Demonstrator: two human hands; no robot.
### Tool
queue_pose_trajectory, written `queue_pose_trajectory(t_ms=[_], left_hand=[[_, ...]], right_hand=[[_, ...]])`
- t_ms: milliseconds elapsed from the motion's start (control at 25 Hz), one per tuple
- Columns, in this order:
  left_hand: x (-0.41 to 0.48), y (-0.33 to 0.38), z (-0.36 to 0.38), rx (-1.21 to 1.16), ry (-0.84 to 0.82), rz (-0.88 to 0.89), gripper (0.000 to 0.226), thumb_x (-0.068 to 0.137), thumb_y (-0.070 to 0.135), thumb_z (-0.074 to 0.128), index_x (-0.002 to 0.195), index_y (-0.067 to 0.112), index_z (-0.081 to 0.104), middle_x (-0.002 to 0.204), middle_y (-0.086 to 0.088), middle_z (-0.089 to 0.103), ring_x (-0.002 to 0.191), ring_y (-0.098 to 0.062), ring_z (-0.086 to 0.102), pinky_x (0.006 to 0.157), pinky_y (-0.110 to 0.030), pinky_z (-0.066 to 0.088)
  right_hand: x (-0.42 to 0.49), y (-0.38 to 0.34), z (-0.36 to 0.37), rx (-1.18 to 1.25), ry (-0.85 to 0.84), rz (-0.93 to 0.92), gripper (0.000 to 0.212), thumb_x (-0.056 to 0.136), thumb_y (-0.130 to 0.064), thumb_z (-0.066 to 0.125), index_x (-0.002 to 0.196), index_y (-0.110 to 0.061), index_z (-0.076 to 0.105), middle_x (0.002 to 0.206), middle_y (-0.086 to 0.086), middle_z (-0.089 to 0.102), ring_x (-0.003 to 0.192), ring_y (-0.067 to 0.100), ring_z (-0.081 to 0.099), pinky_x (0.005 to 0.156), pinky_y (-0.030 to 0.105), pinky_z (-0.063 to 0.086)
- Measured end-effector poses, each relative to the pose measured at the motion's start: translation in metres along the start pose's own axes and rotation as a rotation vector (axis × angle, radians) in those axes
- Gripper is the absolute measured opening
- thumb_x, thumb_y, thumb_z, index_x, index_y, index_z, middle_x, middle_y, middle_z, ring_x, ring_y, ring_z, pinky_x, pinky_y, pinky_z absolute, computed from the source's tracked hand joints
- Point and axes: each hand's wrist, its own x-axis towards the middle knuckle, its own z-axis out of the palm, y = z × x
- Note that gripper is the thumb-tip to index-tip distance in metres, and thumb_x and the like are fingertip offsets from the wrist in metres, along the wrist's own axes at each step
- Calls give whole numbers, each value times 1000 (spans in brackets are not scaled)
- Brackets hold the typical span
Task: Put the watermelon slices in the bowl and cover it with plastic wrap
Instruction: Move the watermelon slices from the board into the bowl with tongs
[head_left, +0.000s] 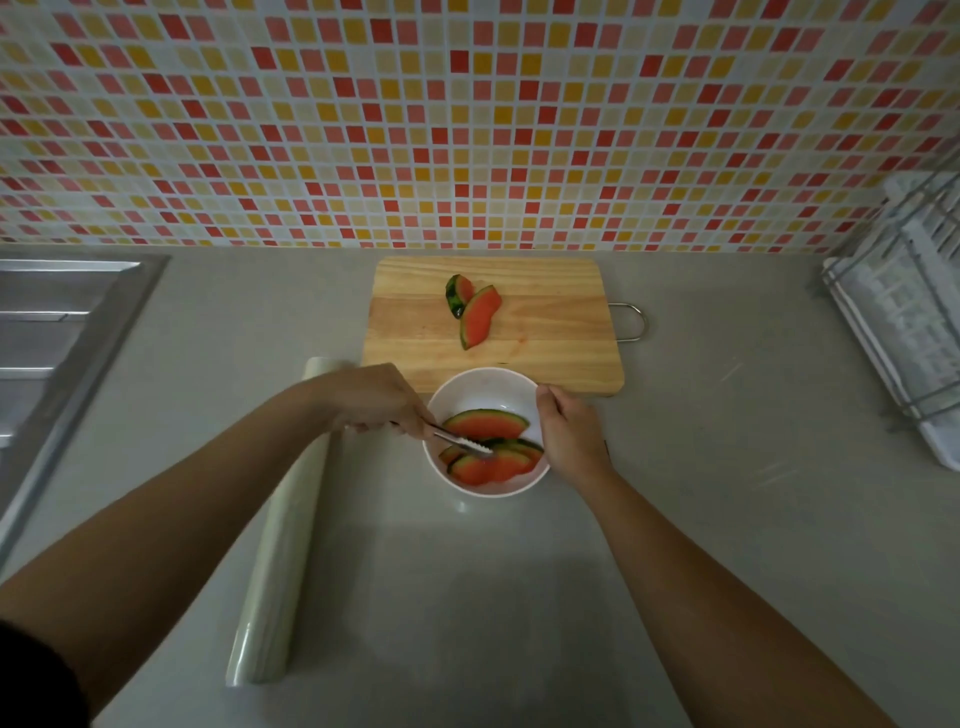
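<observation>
Left hand (382, 400) grips tongs (460, 441), tips low in bowl (480, 387); whether they pinch fruit is unclear. Right hand (569, 434) fingers (546, 401) curl over the rim. 2 slices (480, 317) lie on board (545, 322), just beyond bowl, long axes pointing away; left hand slightly nearer.

Open counter (467, 597) between the forearms, near side of bowl (485, 382) | wrap roll (280, 545) lies along the left | cutting board (545, 322) just behind bowl | dish rack (893, 322) far right

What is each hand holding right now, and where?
Left hand grips the tongs by their handle end; right hand holds the bowl at its right rim.
</observation>
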Motion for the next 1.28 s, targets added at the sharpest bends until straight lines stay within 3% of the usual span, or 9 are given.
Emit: queue_pose_trajectory(t_ms=[160,240,360,480,600,760,960,1080,1280], left_hand=[[-10,12,-15,160,-14,98,19,76,20,71,91,30,79,68,6,64,54,-8,43,44,-19,30],[-14,8,-44,63,74,90,19,77,18,71,92,28,78,56,11,60,42,-5,38,37,-17,28],[3,4,-68,-200,406,-5,18,77,19,72,94,14,76,63,1,57,44,-11,31,37,-21,25],[32,7,-46,-224,664,-86,26,75,30,74,84,6,72,74,-7,62,51,-15,42,46,-24,34],[53,13,-8,-154,678,-64,33,75,39,72,70,6,69,66,-5,61,57,-19,52,51,-25,39],[64,36,15,132,767,-9,48,80,49,64,53,13,46,50,2,46,47,-15,46,41,-24,28],[68,65,20,366,765,-70,22,84,21,53,64,15,45,67,-2,48,63,-18,52,51,-27,39],[67,67,14,352,782,-68,25,83,19,53,62,16,41,66,-2,46,67,-20,51,52,-28,38],[71,53,2,251,798,-14,43,81,44,60,58,10,48,52,0,44,48,-14,41,42,-25,26]], right_hand=[[2,1,1,-7,-4,8,32,95,-34,38,86,-19,64,77,1,61,78,21,56,67,30,36],[1,3,1,-3,3,-2,31,95,-33,38,84,-17,63,75,1,60,76,21,56,65,31,36],[1,5,2,-4,8,-25,31,96,-33,39,79,-18,61,69,-3,57,71,19,55,61,30,35],[2,5,2,-17,15,-31,31,96,-33,39,80,-18,61,68,-2,58,70,18,55,61,31,35],[2,5,2,-8,19,-26,34,95,-35,39,67,-24,54,64,-1,57,64,15,54,60,33,38],[2,5,2,5,23,-17,35,95,-35,40,62,-30,50,57,-7,52,58,5,49,56,27,37],[2,6,3,32,21,-31,37,95,-32,41,63,-21,54,54,-5,49,55,11,47,57,32,36],[3,6,2,27,12,-39,36,96,-31,41,70,-13,57,57,-3,51,58,14,48,58,33,37],[3,5,2,21,9,-44,35,96,-32,40,76,-11,61,64,0,57,60,11,51,58,29,38]])
